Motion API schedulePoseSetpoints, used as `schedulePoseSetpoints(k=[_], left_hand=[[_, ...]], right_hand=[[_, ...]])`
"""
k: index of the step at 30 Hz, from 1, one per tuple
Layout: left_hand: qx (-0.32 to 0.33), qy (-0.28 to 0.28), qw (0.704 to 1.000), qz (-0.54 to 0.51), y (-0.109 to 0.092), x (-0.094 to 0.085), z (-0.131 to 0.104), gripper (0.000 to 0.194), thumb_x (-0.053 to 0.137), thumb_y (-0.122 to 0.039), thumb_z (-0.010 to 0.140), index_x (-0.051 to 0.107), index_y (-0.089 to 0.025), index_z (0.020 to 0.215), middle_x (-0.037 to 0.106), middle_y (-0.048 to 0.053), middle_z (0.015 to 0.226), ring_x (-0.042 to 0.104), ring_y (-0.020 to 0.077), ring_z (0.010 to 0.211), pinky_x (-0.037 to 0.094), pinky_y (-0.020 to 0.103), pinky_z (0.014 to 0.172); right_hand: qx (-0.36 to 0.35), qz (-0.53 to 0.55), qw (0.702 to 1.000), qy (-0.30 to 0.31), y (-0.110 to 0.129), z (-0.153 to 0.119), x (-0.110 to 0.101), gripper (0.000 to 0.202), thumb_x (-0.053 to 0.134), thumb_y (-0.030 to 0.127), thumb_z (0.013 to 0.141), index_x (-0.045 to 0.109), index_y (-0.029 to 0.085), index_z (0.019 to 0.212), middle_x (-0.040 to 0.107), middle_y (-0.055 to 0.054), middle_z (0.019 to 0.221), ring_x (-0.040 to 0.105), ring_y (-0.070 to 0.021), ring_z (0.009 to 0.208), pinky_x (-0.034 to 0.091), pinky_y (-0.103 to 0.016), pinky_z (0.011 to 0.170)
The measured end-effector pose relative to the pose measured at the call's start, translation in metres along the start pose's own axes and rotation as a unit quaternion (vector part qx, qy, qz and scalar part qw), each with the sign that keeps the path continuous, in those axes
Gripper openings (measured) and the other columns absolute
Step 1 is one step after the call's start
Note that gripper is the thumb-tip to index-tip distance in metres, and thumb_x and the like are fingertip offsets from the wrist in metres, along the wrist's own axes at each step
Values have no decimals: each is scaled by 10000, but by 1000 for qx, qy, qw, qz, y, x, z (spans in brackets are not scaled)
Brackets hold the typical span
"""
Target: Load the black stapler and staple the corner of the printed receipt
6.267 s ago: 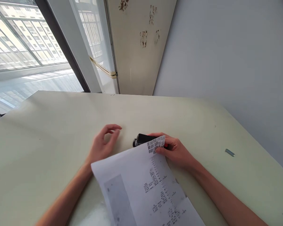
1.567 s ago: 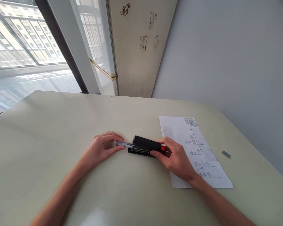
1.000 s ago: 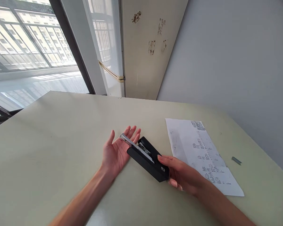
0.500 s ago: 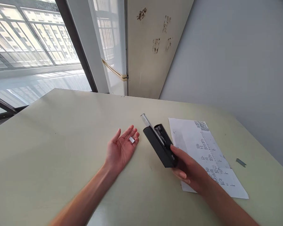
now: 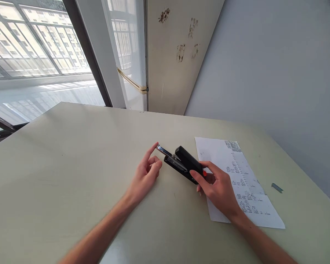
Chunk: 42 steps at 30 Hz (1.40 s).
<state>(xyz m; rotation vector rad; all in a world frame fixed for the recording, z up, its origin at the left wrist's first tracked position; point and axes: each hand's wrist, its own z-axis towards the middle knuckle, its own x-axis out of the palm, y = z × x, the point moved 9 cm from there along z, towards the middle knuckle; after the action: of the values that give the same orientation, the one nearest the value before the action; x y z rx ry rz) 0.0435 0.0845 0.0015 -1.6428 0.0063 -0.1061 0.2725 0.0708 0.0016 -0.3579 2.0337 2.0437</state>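
Observation:
My right hand (image 5: pixel 218 185) is wrapped around the rear of a black stapler (image 5: pixel 191 161), whose top cover is lifted from the base. A red part shows at its back end. From the front sticks out the shiny metal staple tray (image 5: pixel 164 150). My left hand (image 5: pixel 147 172) reaches its index finger to the tip of this tray and touches it. The other left fingers are curled in, with the thumb against them; whatever lies inside them is hidden.
A printed sheet of paper (image 5: pixel 220 154) lies beneath and beside my right hand on the pale table (image 5: pixel 71 176). Farther right rests a small grey strip of staples (image 5: pixel 277 187). A wall (image 5: pixel 264 66) and a fridge (image 5: pixel 176 80) stand behind the table.
My left hand has turned over from palm up and curled its fingers, hiding the small silvery piece that lay on them. The stapler has tilted lower, and my left index finger now meets its tray.

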Motion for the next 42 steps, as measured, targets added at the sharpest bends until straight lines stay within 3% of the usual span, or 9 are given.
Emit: schedulePoseSetpoints(k=[5,9,13,17,20,25,36,39,42], left_hand=[[28,89,992,91,2,20,-3,614,644,-256,896,569,-220,1505,449,-43,747,374,98,613,327,240,568],[-43,52,995,-78,11,12,1,667,708,-162,797,601,-195,1455,483,-51,730,363,76,569,322,205,518],[-125,-53,891,-433,22,-6,7,525,630,-151,784,637,-66,1303,591,24,830,490,83,592,469,198,542],[-132,-92,823,-544,25,-12,8,506,585,-257,880,603,-42,1338,704,197,1165,714,224,964,612,287,764],[-128,-82,821,-550,25,-11,7,497,575,-330,935,612,-60,1351,657,234,1370,680,301,1226,619,310,860],[-117,-64,819,-558,26,-11,5,484,564,-388,962,643,-81,1329,641,225,1425,629,324,1329,601,331,950],[-104,-78,808,-575,25,-19,4,514,564,-333,981,503,-73,1420,605,245,1462,645,346,1309,594,376,990],[-100,-89,803,-581,24,-22,5,502,548,-340,986,495,-100,1425,600,237,1470,646,348,1308,598,387,984],[-106,-91,799,-585,24,-22,5,510,550,-357,988,490,-97,1424,608,251,1452,646,351,1309,599,392,986]], right_hand=[[-20,-16,1000,-3,5,-2,2,339,751,543,886,683,234,1008,674,-13,838,642,-142,490,539,-282,455],[-29,-27,999,-14,3,0,0,326,753,529,891,688,234,1014,671,-6,829,645,-143,503,550,-287,483],[-37,-45,998,-21,1,2,-2,340,748,543,889,699,228,1006,664,-9,811,640,-155,510,544,-301,490],[-35,-70,997,-22,2,1,3,358,730,577,890,698,235,993,642,-16,814,617,-168,517,523,-319,483],[-41,-123,991,-23,5,5,9,355,691,590,915,697,251,1021,647,-23,835,622,-188,565,522,-338,535],[-123,-220,968,-23,23,41,32,362,628,591,947,708,254,1053,705,-45,876,641,-230,707,517,-371,701],[-217,-227,948,51,61,153,149,397,566,477,993,691,200,1249,733,-86,1021,638,-228,879,510,-358,862],[-211,-226,948,74,63,160,154,435,585,463,994,672,224,1347,719,-91,1102,644,-203,813,529,-381,900],[-208,-226,950,60,68,149,131,491,527,459,1029,593,240,1462,650,-127,1266,681,-202,831,545,-422,924]])
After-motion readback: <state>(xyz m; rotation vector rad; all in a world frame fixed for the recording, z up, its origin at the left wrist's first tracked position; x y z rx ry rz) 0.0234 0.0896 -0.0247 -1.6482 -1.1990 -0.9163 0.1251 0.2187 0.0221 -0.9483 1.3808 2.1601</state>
